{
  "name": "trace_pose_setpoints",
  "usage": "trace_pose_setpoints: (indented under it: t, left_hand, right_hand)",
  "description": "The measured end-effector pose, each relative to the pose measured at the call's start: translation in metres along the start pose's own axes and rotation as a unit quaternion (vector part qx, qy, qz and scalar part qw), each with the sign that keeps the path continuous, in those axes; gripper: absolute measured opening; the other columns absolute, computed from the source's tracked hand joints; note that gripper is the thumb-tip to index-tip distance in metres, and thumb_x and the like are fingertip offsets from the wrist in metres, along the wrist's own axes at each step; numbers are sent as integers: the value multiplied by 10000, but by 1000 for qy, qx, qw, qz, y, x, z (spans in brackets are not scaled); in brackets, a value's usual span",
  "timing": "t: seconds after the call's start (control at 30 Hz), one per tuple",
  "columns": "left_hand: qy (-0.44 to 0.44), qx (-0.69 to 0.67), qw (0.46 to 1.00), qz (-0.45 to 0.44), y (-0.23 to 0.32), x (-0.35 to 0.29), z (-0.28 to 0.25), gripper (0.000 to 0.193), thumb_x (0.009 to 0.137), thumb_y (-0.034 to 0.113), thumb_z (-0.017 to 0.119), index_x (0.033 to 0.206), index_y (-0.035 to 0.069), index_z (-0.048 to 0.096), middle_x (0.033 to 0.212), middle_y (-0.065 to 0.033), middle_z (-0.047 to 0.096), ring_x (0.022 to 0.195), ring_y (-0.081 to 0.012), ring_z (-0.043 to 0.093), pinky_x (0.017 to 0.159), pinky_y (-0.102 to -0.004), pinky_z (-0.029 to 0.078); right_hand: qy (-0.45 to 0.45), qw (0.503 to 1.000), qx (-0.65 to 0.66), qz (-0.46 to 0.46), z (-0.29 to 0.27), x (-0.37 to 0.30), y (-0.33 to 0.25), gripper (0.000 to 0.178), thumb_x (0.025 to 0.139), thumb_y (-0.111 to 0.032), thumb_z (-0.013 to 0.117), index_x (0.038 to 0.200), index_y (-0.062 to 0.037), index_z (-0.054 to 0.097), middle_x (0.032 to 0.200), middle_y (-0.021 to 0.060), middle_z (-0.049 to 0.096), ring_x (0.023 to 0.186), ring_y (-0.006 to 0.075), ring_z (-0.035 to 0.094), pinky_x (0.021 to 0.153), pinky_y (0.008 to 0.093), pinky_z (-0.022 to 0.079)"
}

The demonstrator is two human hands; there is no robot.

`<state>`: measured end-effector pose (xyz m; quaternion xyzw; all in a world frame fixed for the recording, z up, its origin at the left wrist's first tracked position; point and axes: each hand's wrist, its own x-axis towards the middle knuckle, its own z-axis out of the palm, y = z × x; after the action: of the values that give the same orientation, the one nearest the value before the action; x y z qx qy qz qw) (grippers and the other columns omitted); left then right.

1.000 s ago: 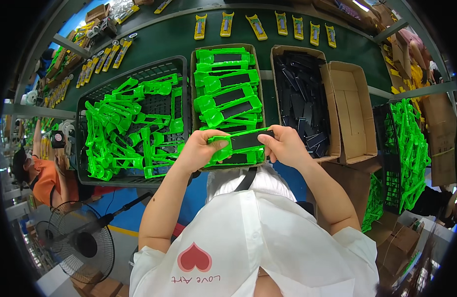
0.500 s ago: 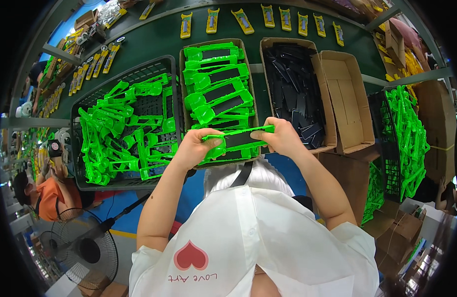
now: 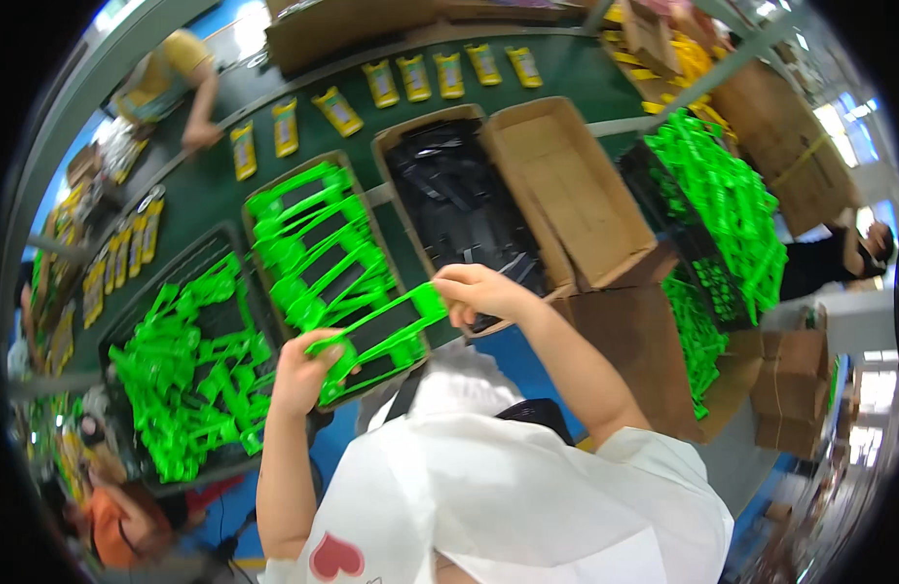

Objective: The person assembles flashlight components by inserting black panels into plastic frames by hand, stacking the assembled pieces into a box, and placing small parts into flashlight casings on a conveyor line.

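A bright green plastic frame with a black panel (image 3: 389, 326) set in it is held level in front of me. My left hand (image 3: 301, 374) is closed round its rounded left end. At the other end, the fingers of my right hand (image 3: 480, 293) pinch the frame's edge. Beneath it stands a cardboard box (image 3: 379, 202) packed with more green frames (image 3: 318, 243), several showing black panels. To its right, a second cardboard box (image 3: 383, 156) holds loose black panels (image 3: 469, 200), close beyond my right hand.
A dark plastic crate (image 3: 264, 326) of green frames stands at left; another crate (image 3: 697, 248) heaped with them is at right. Beside the black panels lies a bare cardboard tray (image 3: 566, 185). Yellow pieces (image 3: 381, 83) line the green table (image 3: 337, 156). Another person's arm (image 3: 202, 107) reaches in at upper left.
My view has turned, so the boxes appear tilted and farther left. My right thumb has gone from the black panel to the frame's end. A person in yellow now shows at upper left.
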<state>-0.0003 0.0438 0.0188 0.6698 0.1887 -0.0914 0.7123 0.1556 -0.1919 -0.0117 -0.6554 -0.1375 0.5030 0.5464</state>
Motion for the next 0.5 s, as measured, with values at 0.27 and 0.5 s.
trace_pose_setpoints:
  t: [0.27,0.5]
  left_hand:
    - [-52,-58,996,-40,6,-7,11,172,802,59,568,962,-1,574,797,-58,604,643,-134,586,563,-242,451]
    - [56,7,998,-18,8,-21,-21,166,822,21,505,968,-6,578,827,-67,608,675,-142,595,562,-251,466]
  right_hand:
    - [-84,995,44,-36,28,-6,-12,191,810,-211,569,837,-23,551,570,47,538,412,72,454,366,196,325]
    - [50,998,20,-28,-10,-33,-7,172,873,-178,478,819,-23,530,540,1,513,392,42,433,349,159,313]
